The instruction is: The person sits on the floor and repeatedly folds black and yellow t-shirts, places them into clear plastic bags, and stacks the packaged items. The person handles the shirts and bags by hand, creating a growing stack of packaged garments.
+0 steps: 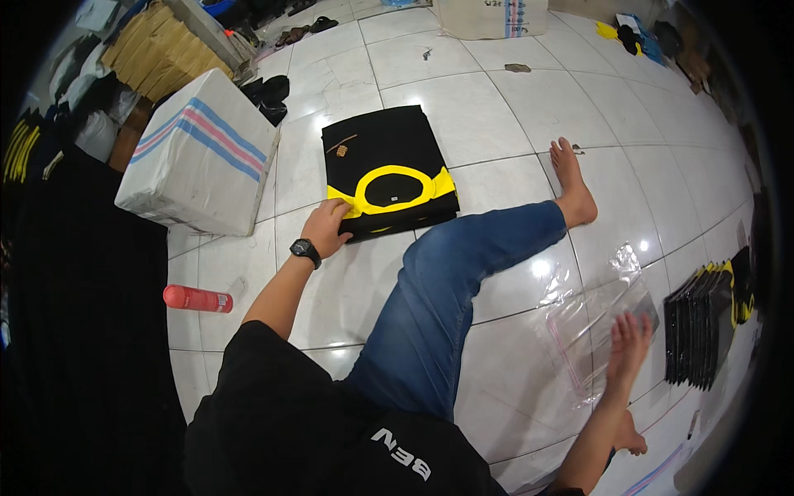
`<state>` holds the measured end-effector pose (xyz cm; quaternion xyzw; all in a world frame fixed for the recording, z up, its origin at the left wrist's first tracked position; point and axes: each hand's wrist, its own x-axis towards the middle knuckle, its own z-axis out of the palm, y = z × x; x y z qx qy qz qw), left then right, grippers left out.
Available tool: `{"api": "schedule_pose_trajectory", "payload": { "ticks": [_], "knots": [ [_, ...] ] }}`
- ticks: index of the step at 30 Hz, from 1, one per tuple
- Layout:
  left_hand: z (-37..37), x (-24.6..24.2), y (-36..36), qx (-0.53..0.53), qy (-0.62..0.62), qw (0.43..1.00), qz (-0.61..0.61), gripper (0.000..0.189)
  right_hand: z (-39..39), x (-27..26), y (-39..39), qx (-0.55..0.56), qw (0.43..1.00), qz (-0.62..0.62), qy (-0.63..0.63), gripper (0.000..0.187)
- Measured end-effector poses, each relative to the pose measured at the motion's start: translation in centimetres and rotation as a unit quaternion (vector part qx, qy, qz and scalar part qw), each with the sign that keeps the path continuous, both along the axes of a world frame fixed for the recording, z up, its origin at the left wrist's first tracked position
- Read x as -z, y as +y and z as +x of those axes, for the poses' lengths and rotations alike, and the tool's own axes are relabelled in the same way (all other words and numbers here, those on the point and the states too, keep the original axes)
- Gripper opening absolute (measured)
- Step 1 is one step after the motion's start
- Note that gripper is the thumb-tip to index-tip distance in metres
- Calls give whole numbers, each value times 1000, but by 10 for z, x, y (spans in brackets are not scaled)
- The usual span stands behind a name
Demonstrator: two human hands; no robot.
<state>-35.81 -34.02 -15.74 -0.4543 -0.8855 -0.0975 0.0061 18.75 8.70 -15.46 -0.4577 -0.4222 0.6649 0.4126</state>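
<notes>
A stack of folded black shirts with yellow collars (384, 142) lies on the tiled floor before me. My left hand (332, 226) rests at its near left corner, fingertips on the yellow trim and thumb by the lower edge; whether it grips the cloth is unclear. To the right, my right hand (629, 344) is over clear plastic bags (577, 322) lying on the floor, its fingers extended and slightly blurred. Just beyond that hand stands a row of folded black garments in glossy plastic (695, 328), with yellow trim showing.
A white wrapped box with striped tape (198, 155) stands at left, near a red bottle (198, 299) lying on the floor. Black cloth (80, 310) covers the far left. My jeans-clad leg (434, 285) stretches between the stack and the bags. Another wrapped package (490, 18) stands at the back.
</notes>
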Motion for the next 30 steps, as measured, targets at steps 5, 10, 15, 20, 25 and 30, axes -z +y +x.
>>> {"api": "schedule_pose_trajectory", "payload": {
  "ticks": [5,10,15,20,25,30],
  "knots": [
    [-22,18,-11,64,-44,994,77,34,-134,-54,-64,-191,968,80,-141,39],
    [-41,-10,3,79,-68,989,107,16,-277,-48,-96,-347,876,312,-124,43],
    [-64,-89,43,86,32,981,170,10,-410,-38,-141,-348,639,545,-417,71],
    [-91,-161,48,122,2,953,276,14,-424,-23,-101,-315,726,553,-260,41],
    [-67,-240,42,116,-241,839,473,12,-337,-161,-87,-305,839,441,93,25],
    [37,-278,112,7,-565,700,436,16,-229,-249,-82,-220,932,283,61,18]
  ]
}}
